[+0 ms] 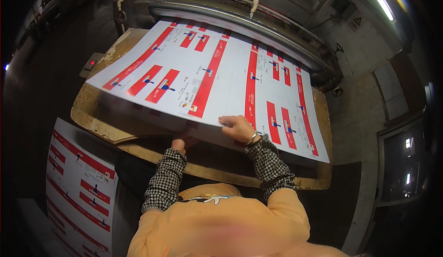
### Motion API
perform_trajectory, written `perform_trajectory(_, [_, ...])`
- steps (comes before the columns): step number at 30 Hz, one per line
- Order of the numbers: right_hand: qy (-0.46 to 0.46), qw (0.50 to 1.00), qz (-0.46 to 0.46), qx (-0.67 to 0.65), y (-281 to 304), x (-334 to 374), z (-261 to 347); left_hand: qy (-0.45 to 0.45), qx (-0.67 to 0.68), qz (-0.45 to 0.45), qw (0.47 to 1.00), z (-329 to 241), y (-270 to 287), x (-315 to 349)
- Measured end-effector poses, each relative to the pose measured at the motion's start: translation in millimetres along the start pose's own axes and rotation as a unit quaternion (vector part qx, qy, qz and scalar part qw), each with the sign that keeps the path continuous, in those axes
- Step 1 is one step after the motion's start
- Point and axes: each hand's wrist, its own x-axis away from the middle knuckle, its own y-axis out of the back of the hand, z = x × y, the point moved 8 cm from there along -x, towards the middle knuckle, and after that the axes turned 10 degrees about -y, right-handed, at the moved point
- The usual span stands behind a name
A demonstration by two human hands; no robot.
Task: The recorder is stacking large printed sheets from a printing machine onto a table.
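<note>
Roller machine point(207, 13), metal, beyond the hands. Tabletop point(87, 105) beneath them: worn wood, rounded corners. White sheet point(226, 81), smooth, red-barred, just ahead of both: far edge by the rollers, near edge bowed; placing looks part done, near edge left to settle. 2nd sheet point(78, 183) apart, lower left of left hand. Right hand point(239, 128) pinching near edge; left hand point(183, 141) underneath, grip hidden, cannot tell. Bracelet point(252, 138), shiny, right wrist.

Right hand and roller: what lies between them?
In the head view, the printed sheet lies between them, stretching from the right hand up toward the roller.
</note>
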Motion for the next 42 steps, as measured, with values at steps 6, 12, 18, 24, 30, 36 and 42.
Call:
perform_trajectory(6, [-0.010,0.998,0.057,-0.014,-50,6,-42,-0.020,-0.024,0.012,0.999,11,20,-15])
perform_trajectory(12, [-0.095,0.995,0.041,0.016,-39,-37,-58,-0.016,-0.027,0.018,0.999,6,17,-14])
perform_trajectory(18, [-0.011,0.988,-0.061,0.139,-57,-68,-84,-0.013,-0.022,0.033,0.999,10,8,-20])
perform_trajectory(24, [0.034,0.960,0.057,0.273,-74,-9,-36,-0.031,-0.032,0.056,0.997,6,18,-14])
perform_trajectory(30, [-0.018,0.998,0.058,-0.012,-8,-13,-7,0.023,0.052,0.077,0.995,9,12,-4])
perform_trajectory(36, [0.030,0.998,0.042,-0.034,-18,4,-10,0.011,0.009,0.009,1.000,6,4,-4])
perform_trajectory(42, [-0.012,0.996,0.085,0.007,-56,2,-41,-0.028,-0.009,0.043,0.999,5,15,-13])
